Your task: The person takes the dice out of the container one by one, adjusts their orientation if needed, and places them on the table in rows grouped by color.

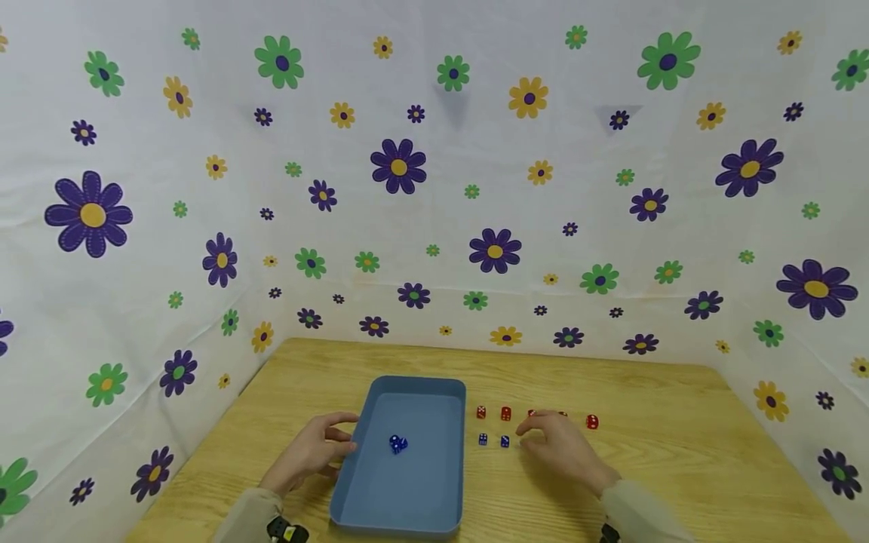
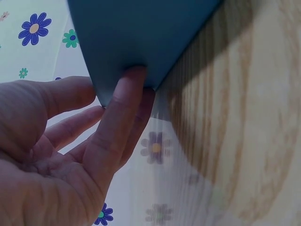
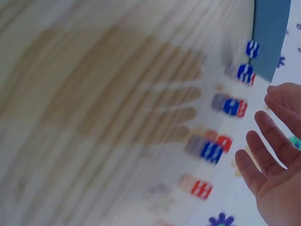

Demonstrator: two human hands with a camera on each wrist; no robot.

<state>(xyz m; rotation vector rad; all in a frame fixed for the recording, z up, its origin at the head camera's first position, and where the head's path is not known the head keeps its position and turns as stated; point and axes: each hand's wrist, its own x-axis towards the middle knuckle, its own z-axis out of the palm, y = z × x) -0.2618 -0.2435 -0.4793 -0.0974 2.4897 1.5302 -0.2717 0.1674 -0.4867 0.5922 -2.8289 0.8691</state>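
My left hand (image 1: 314, 451) rests its fingertips against the outer left wall of a blue rectangular tray (image 1: 400, 516); the left wrist view shows fingers (image 2: 113, 127) at its corner and rim. A small cluster of blue dice (image 1: 397, 443) lies in the tray. To its right my right hand (image 1: 563, 449) hovers palm down, fingers relaxed and nothing held. Beneath and beside it, blue dice (image 1: 483, 439) form a row nearer me; some are hidden by the hand but show in the right wrist view, like this blue die (image 3: 212, 151). Behind them runs a row of red dice (image 1: 505, 413).
The wooden table (image 1: 679, 430) reaches back to a white cloth (image 1: 434, 219) printed with flowers, which hangs behind and at both sides. A red die (image 1: 593, 421) sits at the right end of its row. The tray's right wall stands close beside the dice rows.
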